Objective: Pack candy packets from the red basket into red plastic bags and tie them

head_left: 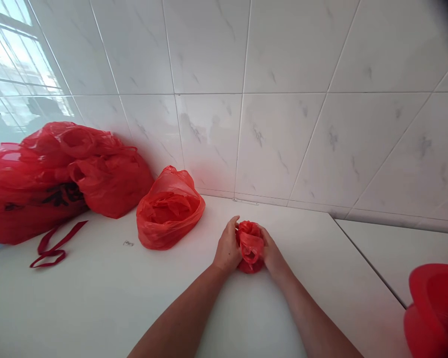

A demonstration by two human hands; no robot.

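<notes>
A small red plastic bag, bunched up with its handles on top, sits on the white tabletop between my two hands. My left hand is curved around its left side, thumb hidden and fingertips at the far edge. From the right, my right hand wraps the other side, its fingers partly behind the bag. What the bag contains, if anything, is hidden. To the left stands an open red plastic bag with more crumpled red plastic inside.
Large, full red bags, one with black lettering, lean at the back left. A dark red ribbon lies before them. At the lower right is a red plastic basin or stool. A tiled wall bounds the table behind.
</notes>
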